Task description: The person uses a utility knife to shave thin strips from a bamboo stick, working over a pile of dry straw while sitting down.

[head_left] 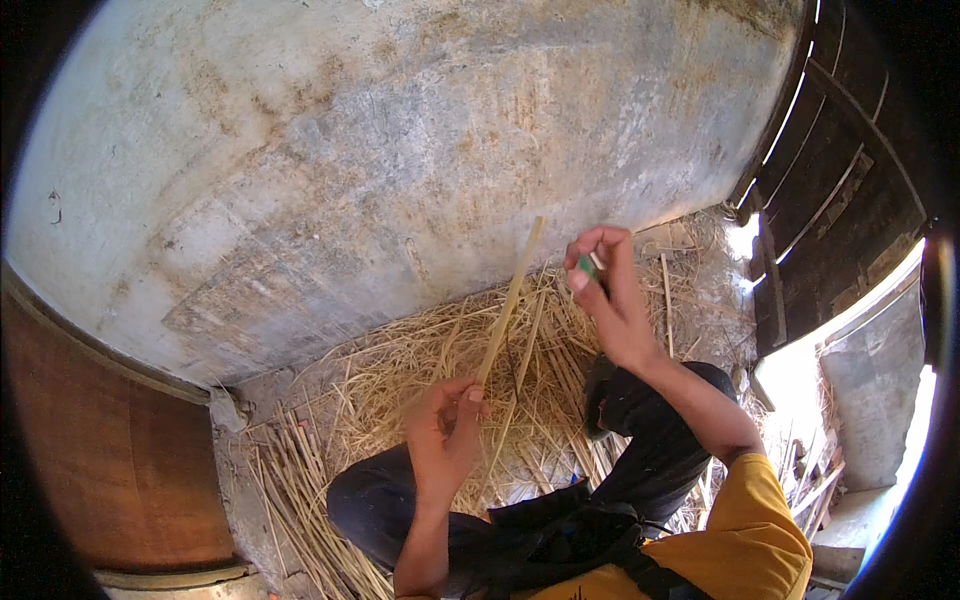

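Note:
My left hand (446, 436) pinches a pale yellow-green bamboo strip (511, 303) between thumb and fingers. The strip slants up and to the right from that grip, its upper end in front of the wall. Raised at the right of the strip, my right hand (612, 300) has its fingers curled around a small green object (588, 267). Only a bit of green shows between thumb and fingers, so its kind cannot be made out. The right hand is apart from the strip.
Curly pale shavings (400, 370) and thin strips cover the floor between my knees and the stained wall (420, 170). A bundle of long strips (315, 500) lies at the left. A brown wooden panel (110, 470) stands far left, dark boards (840, 190) at the right.

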A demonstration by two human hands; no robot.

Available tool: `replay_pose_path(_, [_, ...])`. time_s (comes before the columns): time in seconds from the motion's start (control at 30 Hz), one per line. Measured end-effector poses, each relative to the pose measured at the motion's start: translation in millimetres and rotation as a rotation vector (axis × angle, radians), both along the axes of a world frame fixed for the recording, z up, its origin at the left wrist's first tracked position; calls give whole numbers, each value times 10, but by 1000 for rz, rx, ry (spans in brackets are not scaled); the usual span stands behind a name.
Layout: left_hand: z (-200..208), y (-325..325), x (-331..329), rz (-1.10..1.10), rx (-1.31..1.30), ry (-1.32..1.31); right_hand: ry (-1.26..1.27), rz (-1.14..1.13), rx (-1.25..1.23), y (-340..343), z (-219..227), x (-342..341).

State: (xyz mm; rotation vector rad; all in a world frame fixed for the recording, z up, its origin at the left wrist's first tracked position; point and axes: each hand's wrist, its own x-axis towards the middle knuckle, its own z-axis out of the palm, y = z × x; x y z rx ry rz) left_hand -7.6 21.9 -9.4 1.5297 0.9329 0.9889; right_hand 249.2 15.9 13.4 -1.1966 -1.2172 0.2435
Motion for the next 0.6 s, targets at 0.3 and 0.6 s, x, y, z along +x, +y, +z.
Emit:
replay_pose_path(0.3, [-11, -41, 39, 18, -34, -108, -614, 177, 3, -190, 5, -279])
replay_pose_path(0.6, [11, -82, 84, 64, -1, -103, -681, 114, 59, -216, -2, -383])
